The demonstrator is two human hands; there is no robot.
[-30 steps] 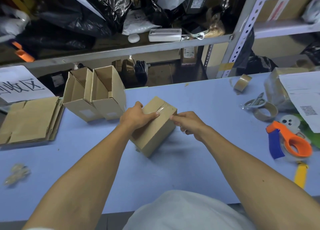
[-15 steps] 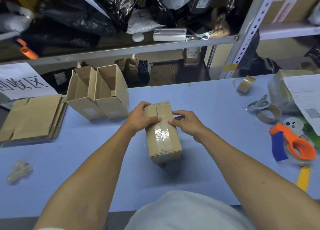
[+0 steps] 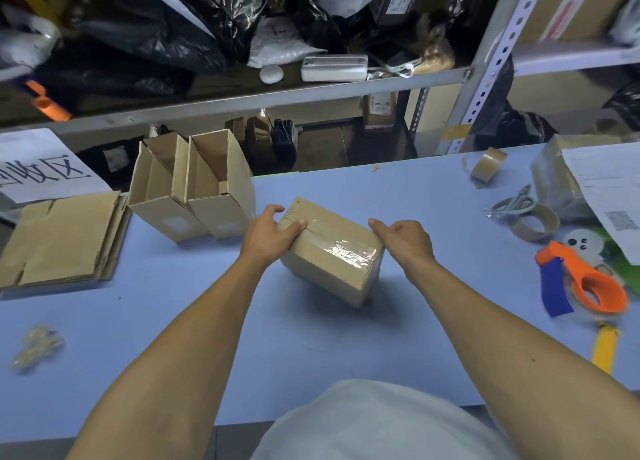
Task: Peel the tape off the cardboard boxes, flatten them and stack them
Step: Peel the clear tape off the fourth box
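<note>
Sealed box: we see a closed brown cardboard box (image 3: 329, 248) mid-table, turned at an angle, matte and sharp-edged.
Tape: a glossy clear tape strip (image 3: 346, 251) runs along the top seam and wrinkles over the near right edge.
Left hand: our left hand (image 3: 268, 232) grips the box's far left corner, fingers curled over the top, thumb lying on the seam.
Right hand: our right hand (image 3: 403, 239) touches the right edge of the box, fingers curled; whether it pinches the tape we cannot tell.
Open boxes: two tall open cartons (image 3: 194, 189) stand side by side, far left of the sealed one, flaps up.
Flattened stack: flat cardboard sheets (image 3: 62, 238) lie piled at the left edge.
Table: smooth pale blue tabletop (image 3: 311, 348).
Right side: an orange tape dispenser (image 3: 588, 279), a brown tape roll (image 3: 535, 222) and grey scissors (image 3: 514, 203) lie well apart from the box.
Near left: a crumpled clear tape wad (image 3: 36, 345).
</note>
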